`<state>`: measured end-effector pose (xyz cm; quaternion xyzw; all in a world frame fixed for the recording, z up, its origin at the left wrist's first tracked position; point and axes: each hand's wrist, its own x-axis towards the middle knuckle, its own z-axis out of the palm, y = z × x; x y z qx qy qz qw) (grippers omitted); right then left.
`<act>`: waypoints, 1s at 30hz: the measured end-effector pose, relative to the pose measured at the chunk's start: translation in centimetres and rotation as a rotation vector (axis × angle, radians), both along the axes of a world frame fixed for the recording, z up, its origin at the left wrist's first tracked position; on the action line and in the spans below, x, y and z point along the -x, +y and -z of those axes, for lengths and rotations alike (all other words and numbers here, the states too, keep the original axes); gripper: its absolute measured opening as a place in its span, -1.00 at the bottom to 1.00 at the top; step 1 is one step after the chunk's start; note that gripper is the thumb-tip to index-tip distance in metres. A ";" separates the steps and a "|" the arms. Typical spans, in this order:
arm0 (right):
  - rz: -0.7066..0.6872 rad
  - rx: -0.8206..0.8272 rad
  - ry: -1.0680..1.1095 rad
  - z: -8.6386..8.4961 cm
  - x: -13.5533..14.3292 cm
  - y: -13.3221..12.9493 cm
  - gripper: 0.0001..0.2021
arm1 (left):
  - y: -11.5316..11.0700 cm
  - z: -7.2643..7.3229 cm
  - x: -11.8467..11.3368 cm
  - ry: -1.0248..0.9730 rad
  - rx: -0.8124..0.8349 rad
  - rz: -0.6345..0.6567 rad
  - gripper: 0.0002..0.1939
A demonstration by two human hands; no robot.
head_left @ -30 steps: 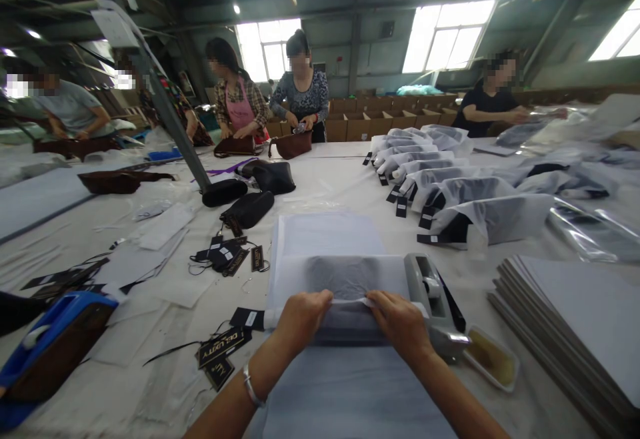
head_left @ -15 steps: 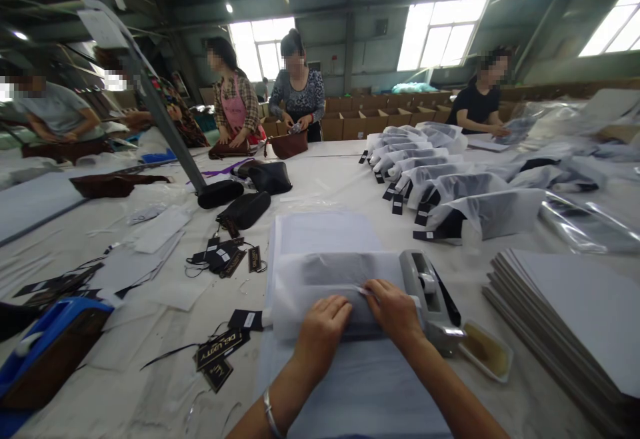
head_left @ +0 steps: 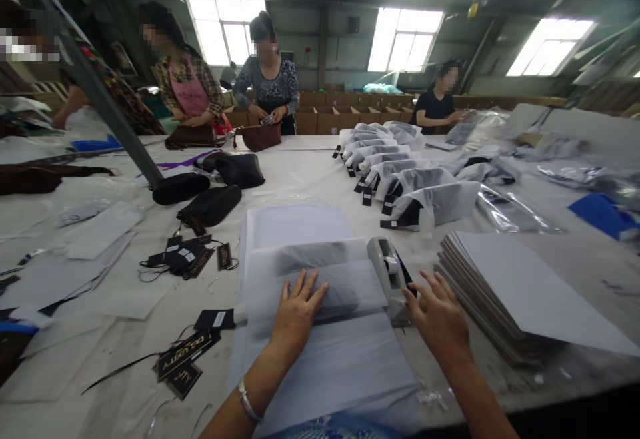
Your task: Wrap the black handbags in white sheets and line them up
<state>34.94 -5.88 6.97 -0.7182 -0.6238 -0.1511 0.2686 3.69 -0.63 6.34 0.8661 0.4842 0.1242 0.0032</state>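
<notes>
A dark item wrapped in translucent white paper [head_left: 320, 259] lies on a stack of pale sheets [head_left: 335, 372]. My left hand [head_left: 299, 305] rests on the wrapping with its fingers spread. Just right of the tape dispenser [head_left: 388, 272], my right hand [head_left: 437, 309] is raised, fingers curved and apart; whether a bit of tape is on them is too small to tell. A black tag [head_left: 214, 319] pokes out at the wrapping's left end.
Black and gold tags [head_left: 187, 352] and black pouches [head_left: 210, 207] lie on the left. Wrapped items [head_left: 435, 202] stand in a row behind. Grey boards [head_left: 530, 292] are piled at right. Several people work across the table.
My right hand has left the wrapping and moved right, past the tape dispenser. My left hand has spread its fingers on the paper. The view has turned to the right.
</notes>
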 end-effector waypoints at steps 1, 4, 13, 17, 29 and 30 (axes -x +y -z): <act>0.024 0.038 -0.001 0.1 -0.1 -0.4 -0.59 | 0.0 0.1 0.0 -0.002 -0.006 0.001 -0.50; 0.100 0.130 0.090 0.7 0.2 -0.4 -0.61 | -0.1 0.4 0.1 -0.003 -0.035 0.007 -0.49; 0.154 0.001 0.701 -1.1 1.3 0.4 -0.66 | 0.2 1.7 0.3 0.031 -0.126 0.015 -0.43; 0.159 -0.093 0.896 -3.6 2.4 -1.6 -0.66 | 0.0 1.3 0.3 0.039 -0.119 0.010 -0.47; 0.206 0.083 1.672 0.9 4.0 -5.6 -0.56 | -0.1 0.7 0.3 0.048 -0.104 0.022 -0.49; 0.197 0.084 1.643 1.4 3.7 -5.5 -0.57 | -0.1 0.6 0.3 0.046 -0.098 0.023 -0.49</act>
